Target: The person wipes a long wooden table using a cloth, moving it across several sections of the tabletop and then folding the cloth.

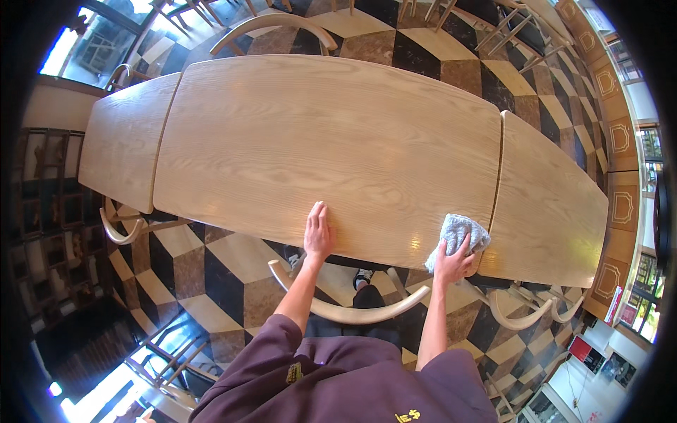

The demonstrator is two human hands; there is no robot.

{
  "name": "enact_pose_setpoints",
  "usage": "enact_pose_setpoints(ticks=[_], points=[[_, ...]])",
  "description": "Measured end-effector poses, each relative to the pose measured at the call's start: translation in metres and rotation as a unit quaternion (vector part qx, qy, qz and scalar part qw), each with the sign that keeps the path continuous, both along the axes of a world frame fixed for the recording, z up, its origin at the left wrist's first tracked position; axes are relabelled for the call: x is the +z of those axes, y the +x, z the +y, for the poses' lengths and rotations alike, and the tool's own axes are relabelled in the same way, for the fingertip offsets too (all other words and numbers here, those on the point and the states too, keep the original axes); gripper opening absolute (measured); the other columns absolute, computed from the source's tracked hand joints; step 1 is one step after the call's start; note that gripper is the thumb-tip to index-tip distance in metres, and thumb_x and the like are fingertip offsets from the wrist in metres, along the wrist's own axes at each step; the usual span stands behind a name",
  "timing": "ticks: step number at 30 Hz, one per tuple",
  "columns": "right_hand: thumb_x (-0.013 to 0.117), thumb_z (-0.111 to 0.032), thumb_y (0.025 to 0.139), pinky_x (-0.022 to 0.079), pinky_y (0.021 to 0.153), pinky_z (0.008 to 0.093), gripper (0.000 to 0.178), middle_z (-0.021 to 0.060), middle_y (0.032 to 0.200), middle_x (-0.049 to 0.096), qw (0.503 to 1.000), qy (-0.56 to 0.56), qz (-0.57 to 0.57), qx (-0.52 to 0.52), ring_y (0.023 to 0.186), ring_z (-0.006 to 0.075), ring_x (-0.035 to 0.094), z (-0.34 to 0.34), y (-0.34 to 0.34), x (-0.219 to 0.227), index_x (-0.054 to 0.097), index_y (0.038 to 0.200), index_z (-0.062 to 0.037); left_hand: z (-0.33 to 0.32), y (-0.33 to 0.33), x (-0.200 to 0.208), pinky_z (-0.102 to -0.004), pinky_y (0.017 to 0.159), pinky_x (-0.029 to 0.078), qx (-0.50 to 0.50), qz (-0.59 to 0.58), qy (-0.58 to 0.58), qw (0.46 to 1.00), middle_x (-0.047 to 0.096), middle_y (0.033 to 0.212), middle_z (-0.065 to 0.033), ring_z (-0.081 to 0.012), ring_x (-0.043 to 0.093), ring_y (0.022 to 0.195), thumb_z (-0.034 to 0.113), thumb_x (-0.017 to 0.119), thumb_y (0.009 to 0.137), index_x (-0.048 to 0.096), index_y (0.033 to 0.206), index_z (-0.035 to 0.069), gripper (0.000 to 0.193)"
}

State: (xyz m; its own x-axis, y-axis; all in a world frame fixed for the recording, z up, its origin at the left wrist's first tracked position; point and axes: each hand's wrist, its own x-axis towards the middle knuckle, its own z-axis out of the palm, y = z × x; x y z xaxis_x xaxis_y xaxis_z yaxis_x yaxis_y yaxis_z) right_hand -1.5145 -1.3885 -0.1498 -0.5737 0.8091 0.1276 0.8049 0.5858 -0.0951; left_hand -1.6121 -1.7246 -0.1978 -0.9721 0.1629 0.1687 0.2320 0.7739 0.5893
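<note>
A long pale wooden table (324, 134) stretches across in front of me. My left hand (319, 234) rests on its near edge around the middle, fingers stretched out and nothing held. Further right, my right hand (454, 265) grips a crumpled light grey-blue cleaning cloth (462, 230) against the tabletop. The cloth lies at the near right corner, close to the gap before the adjoining table (550, 204). My right palm and part of the cloth's underside are hidden.
Another wooden table (127, 134) adjoins on the left. A curved chair back (352, 311) stands between me and the table; more chairs (522, 317) are tucked in at the near right. Across the table is another chair (275, 22). Wooden cabinets (620, 204) line the right side.
</note>
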Motion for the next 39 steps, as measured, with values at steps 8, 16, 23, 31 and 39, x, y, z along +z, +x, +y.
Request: enact_pose_setpoints(ticks=[8,16,23,31,39], points=[[0.070,-0.048,0.078,0.036,0.095,0.0552,0.077,0.0205,0.127,0.049,0.994,0.000,0.040,0.098,0.117,0.0400,0.047,-0.210,-0.052,-0.006,0.047,0.147,-0.0256,-0.046,-0.012,0.030,-0.0464,0.115,0.031,0.057,-0.062,0.343,0.935,0.040,0.146,-0.0225,-0.0384,0.037,0.139,-0.001,0.049,0.082,0.049,0.134,0.003,0.052],[0.072,-0.049,0.078,0.031,0.103,0.0667,0.077,0.0236,0.146,0.039,0.937,-0.039,0.080,0.339,0.132,0.0472,0.037,-0.470,-0.129,-0.023,0.043,0.148,-0.0368,-0.238,-0.041,0.039,-0.0502,0.117,0.028,0.099,-0.016,0.046,0.994,0.039,0.150,-0.0219,-0.0412,0.033,0.142,0.000,0.056,0.080,0.045,0.138,0.001,0.059],[0.077,-0.041,0.074,0.035,0.104,0.0600,0.081,0.0227,0.140,0.042,0.879,-0.137,0.050,0.454,0.129,0.0437,0.040,-0.462,-0.131,0.004,0.043,0.147,-0.0396,-0.307,-0.056,-0.005,-0.0578,0.120,0.016,0.165,-0.089,-0.194,0.963,0.013,0.160,-0.0323,-0.0472,0.011,0.149,0.028,0.066,0.089,0.019,0.153,-0.007,0.087],[0.075,-0.037,0.076,0.041,0.100,0.0566,0.078,0.0256,0.133,0.046,0.970,-0.014,0.065,0.233,0.121,0.0445,0.049,-0.234,-0.045,0.005,0.045,0.148,-0.0290,-0.277,-0.092,0.041,-0.0654,0.115,0.020,0.111,-0.339,-0.249,0.901,0.003,0.158,-0.0385,-0.0529,0.004,0.148,0.044,0.084,0.073,0.007,0.151,-0.015,0.124],[0.074,-0.038,0.079,0.041,0.100,0.0544,0.076,0.0230,0.133,0.049,0.992,-0.003,0.077,0.098,0.122,0.0412,0.049,-0.227,-0.050,0.007,0.044,0.148,-0.0274,-0.282,-0.091,0.022,-0.0685,0.113,0.022,0.142,-0.310,-0.251,0.906,0.006,0.158,-0.0381,-0.0514,0.004,0.149,0.046,0.089,0.064,0.011,0.150,-0.016,0.131]])
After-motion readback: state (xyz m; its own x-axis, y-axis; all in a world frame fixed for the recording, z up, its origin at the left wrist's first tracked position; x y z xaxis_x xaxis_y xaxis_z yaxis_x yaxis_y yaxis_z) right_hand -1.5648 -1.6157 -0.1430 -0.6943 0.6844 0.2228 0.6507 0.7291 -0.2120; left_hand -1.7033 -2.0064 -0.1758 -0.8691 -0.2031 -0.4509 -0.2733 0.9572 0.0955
